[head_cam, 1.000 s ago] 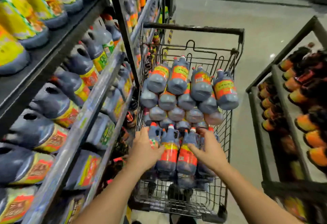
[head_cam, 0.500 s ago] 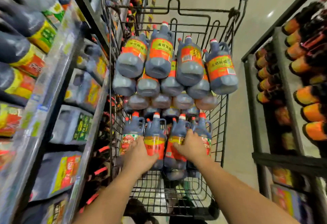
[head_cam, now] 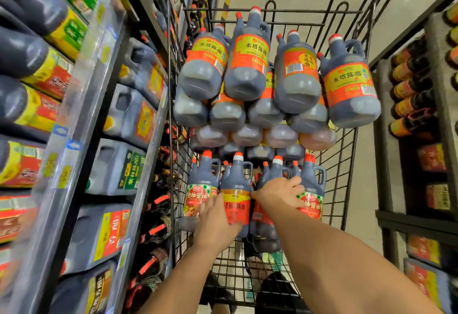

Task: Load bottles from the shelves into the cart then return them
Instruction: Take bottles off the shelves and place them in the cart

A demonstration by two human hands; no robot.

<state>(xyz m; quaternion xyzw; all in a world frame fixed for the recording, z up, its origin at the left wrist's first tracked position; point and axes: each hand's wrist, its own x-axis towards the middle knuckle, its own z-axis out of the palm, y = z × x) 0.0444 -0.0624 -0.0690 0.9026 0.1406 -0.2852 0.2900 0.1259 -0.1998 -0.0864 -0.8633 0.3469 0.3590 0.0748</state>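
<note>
Hands slid lower: left hand (head_cam: 216,219) fingers clasp dark orange-labelled plastic bottle (head_cam: 235,189), right hand (head_cam: 277,196) seemingly grips its red-labelled neighbour (head_cam: 264,231); jostling could topple the far-end jug stack (head_cam: 247,65).

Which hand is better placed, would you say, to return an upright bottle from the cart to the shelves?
Left: the left hand holds an upright bottle nearer the shelves; the right hand rests farther right.
</note>
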